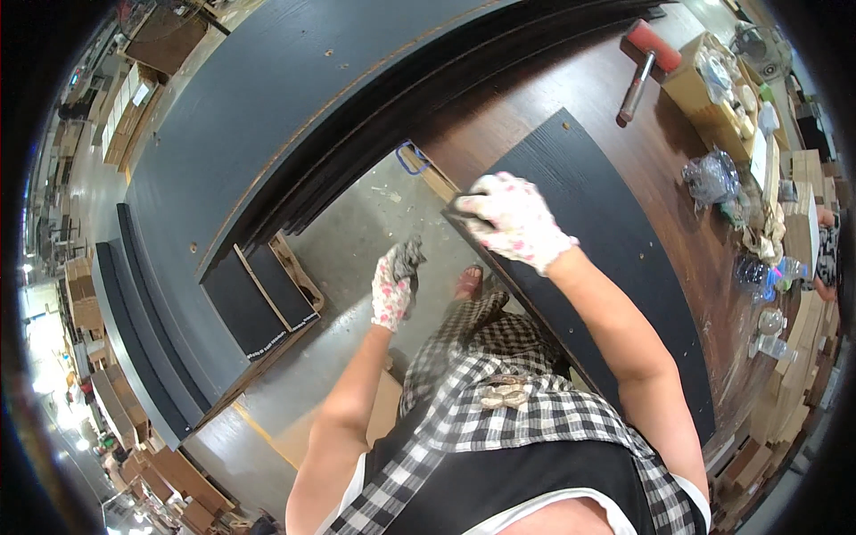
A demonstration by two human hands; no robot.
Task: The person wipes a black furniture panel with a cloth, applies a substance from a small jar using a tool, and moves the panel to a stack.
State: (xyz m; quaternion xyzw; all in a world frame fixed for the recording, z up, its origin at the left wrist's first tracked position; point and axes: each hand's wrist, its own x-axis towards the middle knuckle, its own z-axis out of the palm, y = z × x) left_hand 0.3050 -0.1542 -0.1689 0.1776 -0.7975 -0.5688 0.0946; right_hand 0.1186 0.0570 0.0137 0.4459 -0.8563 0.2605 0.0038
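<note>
My left hand [390, 292], in a white glove with pink spots, is closed around a crumpled dark grey rag [408, 259] above the floor gap between two work surfaces. My right hand [513, 221], gloved alike, has its fingers curled over the near left corner of a black panel [615, 259]. That panel has one long curved edge and lies on a glossy brown wood tabletop [687, 267]. The fingertips of my right hand are partly hidden beyond the panel's edge.
A red-headed mallet [653, 49] lies at the far right beside a cardboard box [713, 89] of supplies. Crumpled plastic [711, 176] sits nearby. Large dark grey panels [294, 71] are stacked at left, with smaller black pieces [245, 308] on their near end. A blue-marked board end [413, 159] projects between them.
</note>
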